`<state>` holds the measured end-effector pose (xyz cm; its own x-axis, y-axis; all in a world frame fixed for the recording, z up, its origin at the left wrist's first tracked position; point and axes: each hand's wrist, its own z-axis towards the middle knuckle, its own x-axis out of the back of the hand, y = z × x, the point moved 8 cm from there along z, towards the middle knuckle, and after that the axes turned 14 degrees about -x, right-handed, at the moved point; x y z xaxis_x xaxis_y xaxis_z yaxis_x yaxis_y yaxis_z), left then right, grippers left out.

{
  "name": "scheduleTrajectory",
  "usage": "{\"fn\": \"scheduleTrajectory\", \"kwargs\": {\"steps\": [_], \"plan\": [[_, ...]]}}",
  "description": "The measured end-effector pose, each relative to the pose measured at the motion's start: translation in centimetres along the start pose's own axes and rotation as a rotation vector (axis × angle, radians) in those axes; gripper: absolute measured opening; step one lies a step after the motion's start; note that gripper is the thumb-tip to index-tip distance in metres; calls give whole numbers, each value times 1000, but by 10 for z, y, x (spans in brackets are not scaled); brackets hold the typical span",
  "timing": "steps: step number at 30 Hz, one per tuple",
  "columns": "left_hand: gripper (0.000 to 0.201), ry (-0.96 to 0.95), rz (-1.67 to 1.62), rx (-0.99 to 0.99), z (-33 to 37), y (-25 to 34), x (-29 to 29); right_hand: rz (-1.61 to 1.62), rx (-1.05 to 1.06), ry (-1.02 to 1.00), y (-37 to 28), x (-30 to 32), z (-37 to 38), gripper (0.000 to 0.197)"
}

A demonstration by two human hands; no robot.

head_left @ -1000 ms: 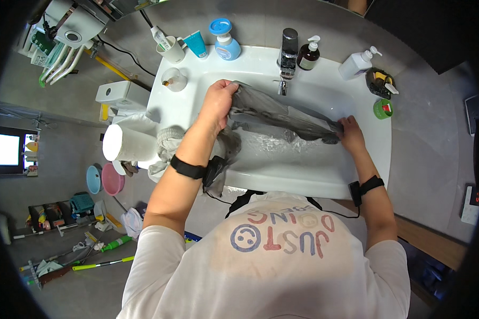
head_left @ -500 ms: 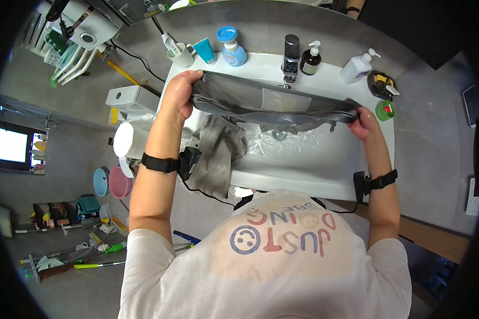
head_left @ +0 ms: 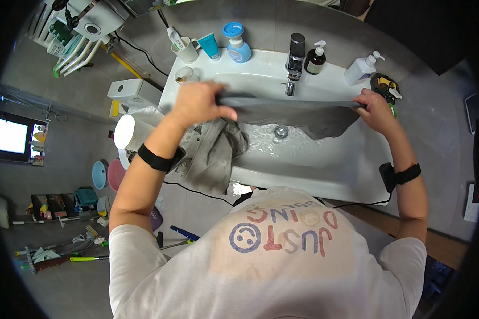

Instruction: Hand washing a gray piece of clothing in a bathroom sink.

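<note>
A dark grey cloth [head_left: 292, 112] is stretched nearly level across the sink between my two hands, its right part sagging toward the bowl. My left hand [head_left: 197, 103] grips its left end, fingers slightly blurred and thumb on the near side. At the other end, my right hand [head_left: 378, 110] pinches the upper corner. A lighter grey-brown garment [head_left: 210, 157] with a small button drapes over the sink's left front rim. Whether it joins the stretched cloth is hidden near my left hand. Shallow rippling water [head_left: 261, 141] lies around the drain [head_left: 280, 131].
Behind the white sink [head_left: 330, 189] stands a black faucet [head_left: 295, 58]. Along the back ledge are a cup [head_left: 186, 51], a blue tube [head_left: 209, 47], a blue foam bottle [head_left: 238, 48], a dark pump bottle [head_left: 315, 58] and a white pump bottle [head_left: 362, 69]. A clear cup [head_left: 184, 75] sits at back left.
The cloth, earlier held open like a wide pocket, now hangs flatter and lower. My left hand has shifted right and nearer; my right hand has moved outward. Faucet and drain are more exposed.
</note>
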<state>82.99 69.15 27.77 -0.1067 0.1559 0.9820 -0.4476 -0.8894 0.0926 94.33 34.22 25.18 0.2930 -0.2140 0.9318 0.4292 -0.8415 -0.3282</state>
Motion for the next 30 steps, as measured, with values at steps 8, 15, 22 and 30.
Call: {"fn": "scheduleTrajectory", "kwargs": {"steps": [8, 15, 22, 30], "plan": [[28, 272, -509, 196, -2, -12, -35, 814, -125, 155, 47, -37, -12, 17], [64, 498, -1601, 132, 58, 68, -27, 1241, 107, 256, -49, 10, -18, 15], [49, 416, -1446, 407, 59, 101, -169, 532, 217, 210, -100, -94, -3, 46], [47, 686, -1961, 481, 87, 85, -87, 1000, 35, -290, -67, -195, 21, 91]]}}
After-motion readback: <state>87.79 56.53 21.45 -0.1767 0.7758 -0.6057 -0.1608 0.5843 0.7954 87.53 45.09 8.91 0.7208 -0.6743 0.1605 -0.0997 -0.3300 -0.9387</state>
